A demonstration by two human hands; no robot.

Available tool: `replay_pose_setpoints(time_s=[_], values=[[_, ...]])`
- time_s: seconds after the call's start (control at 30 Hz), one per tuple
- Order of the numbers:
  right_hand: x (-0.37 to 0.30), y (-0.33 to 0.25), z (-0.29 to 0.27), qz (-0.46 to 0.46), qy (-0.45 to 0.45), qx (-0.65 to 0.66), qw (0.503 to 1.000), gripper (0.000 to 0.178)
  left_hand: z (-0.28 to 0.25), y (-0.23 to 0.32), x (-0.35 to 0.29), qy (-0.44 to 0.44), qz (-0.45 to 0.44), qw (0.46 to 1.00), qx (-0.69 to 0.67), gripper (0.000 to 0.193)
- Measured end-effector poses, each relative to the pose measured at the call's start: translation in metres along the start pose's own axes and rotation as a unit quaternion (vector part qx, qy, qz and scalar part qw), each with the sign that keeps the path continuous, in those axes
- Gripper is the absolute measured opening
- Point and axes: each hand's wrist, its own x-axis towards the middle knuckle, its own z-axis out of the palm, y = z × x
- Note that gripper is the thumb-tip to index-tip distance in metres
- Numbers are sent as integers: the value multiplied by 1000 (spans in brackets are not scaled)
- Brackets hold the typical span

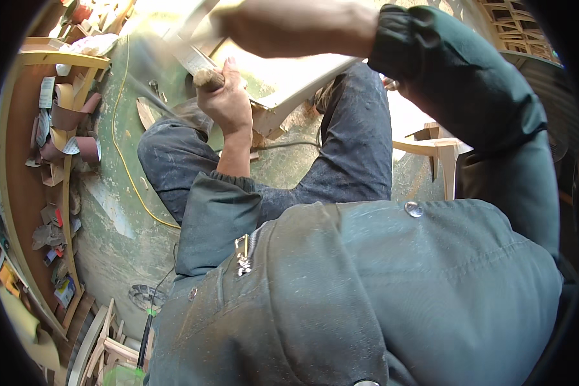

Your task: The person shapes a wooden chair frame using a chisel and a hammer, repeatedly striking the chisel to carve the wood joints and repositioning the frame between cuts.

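Observation:
My left hand [226, 106] is closed around a round wooden handle [208, 79], its end facing up and the thumb raised alongside. The rest of that tool is hidden below my fist, so its kind does not show. Above and to the right, my right hand [264, 27] is smeared by motion. A dark blurred streak [151, 87] runs to the left of both hands; what it belongs to cannot be made out. Beyond my left hand, a pale, brightly lit wooden piece [315, 80] with a straight edge lies between and past my knees.
At the left, a wooden shelf [67, 186] holds curled sandpaper strips [83, 148] and small scraps. A yellow cord [117, 128] crosses the green floor. Slender wooden parts [103, 350] lie at the lower left. On the right stands a curved wooden frame [441, 149].

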Motion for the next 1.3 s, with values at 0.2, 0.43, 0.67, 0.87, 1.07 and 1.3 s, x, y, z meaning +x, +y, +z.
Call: replay_pose_setpoints(time_s=[0.2, 0.43, 0.67, 0.87, 1.07, 1.3], values=[[2, -15, -24, -5, 124, -38, 992, 11, -3, -16, 5, -5, 26, 999, -30, 27], [-11, 12, 48, 40, 77, -158, 984, 16, 17, -6, 18, 94, -21, 994, -46, 15], [-75, 14, 81, 224, 159, 251, 928, 18, 22, 23, 35, 72, -24, 983, -165, 30], [-103, 45, 94, 210, 187, 216, 935, 18, 4, 26, 14, -39, -7, 991, -130, 27], [-94, 41, 91, 196, 175, 207, 942, 19, -1, -1, 10, -39, 25, 999, 26, 27], [-72, 29, 65, 173, 146, 175, 958, 22, 4, -9, 5, -13, 57, 998, -20, 24]])
